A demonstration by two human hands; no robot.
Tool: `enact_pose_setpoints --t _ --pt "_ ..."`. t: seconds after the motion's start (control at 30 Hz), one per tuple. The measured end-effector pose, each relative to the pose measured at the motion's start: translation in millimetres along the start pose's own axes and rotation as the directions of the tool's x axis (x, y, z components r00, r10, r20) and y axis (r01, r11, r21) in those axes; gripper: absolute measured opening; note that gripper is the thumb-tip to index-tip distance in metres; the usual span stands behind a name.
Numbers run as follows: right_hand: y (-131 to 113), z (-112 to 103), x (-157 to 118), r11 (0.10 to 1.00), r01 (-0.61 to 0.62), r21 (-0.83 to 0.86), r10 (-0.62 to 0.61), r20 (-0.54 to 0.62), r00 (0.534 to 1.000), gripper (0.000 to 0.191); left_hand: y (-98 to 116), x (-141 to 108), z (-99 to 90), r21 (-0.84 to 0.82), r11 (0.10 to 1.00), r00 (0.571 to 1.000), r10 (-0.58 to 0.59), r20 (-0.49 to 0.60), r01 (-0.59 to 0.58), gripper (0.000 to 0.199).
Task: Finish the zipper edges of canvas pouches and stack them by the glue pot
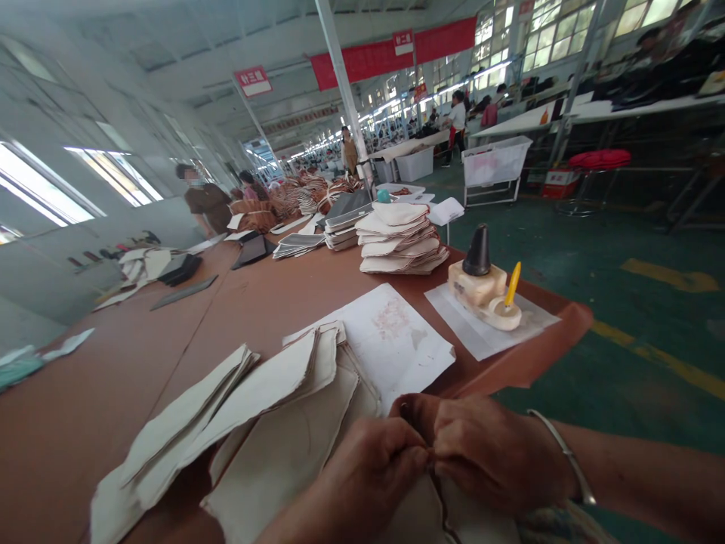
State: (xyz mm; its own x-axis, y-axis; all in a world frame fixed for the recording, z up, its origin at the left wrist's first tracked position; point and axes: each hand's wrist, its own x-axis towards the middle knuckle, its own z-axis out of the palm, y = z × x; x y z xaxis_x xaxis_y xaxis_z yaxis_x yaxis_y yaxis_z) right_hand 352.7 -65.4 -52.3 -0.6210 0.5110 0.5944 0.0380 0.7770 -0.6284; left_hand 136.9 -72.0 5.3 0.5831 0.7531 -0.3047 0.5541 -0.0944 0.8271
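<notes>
Two hands [430, 457] pinch a pale, possibly leather panel [476, 525]

Left hand [368, 483] and right hand [487, 453] pinch the edge of a cream panel [413, 514], bottom centre. Metal bangle [569, 457] on right wrist. Stack of cut panels [272, 431] just left, on brown table [113, 423]. White paper sheet [396, 340] beyond. Black cone [477, 253] on pale block [476, 285], right of centre.
</notes>
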Motion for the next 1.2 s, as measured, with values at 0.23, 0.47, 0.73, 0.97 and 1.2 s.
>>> enact_pose_setpoints --t 0.23,0.47,0.73,0.97,1.2 --pt "-8.2 -28.6 16.1 0.793 -0.492 0.358 0.446 0.209 0.87 0.039 7.6 -0.6 -4.0 0.252 0.946 0.978 0.208 0.011 -0.204 0.028" --pt "-1.2 -24.4 20.4 0.859 -0.379 0.344 0.289 0.284 0.914 0.022 10.4 -3.2 1.0 0.213 0.949 0.964 0.254 -0.078 -0.233 0.027" --pt "2.1 -29.2 28.3 0.795 -0.426 0.432 0.292 0.344 0.893 0.028 2.0 3.1 -0.7 -0.015 0.979 0.976 0.201 -0.081 -0.202 0.034" --pt "9.7 -25.1 27.8 0.672 -0.446 0.591 0.301 0.332 0.894 0.031 4.3 -4.2 -17.4 -0.281 0.959 0.996 0.02 -0.086 -0.043 0.052" --pt "11.6 -21.1 29.4 0.71 -0.443 0.548 0.305 0.328 0.894 0.033 -2.9 2.1 -8.5 -0.427 0.901 0.996 -0.086 0.001 0.078 0.029"
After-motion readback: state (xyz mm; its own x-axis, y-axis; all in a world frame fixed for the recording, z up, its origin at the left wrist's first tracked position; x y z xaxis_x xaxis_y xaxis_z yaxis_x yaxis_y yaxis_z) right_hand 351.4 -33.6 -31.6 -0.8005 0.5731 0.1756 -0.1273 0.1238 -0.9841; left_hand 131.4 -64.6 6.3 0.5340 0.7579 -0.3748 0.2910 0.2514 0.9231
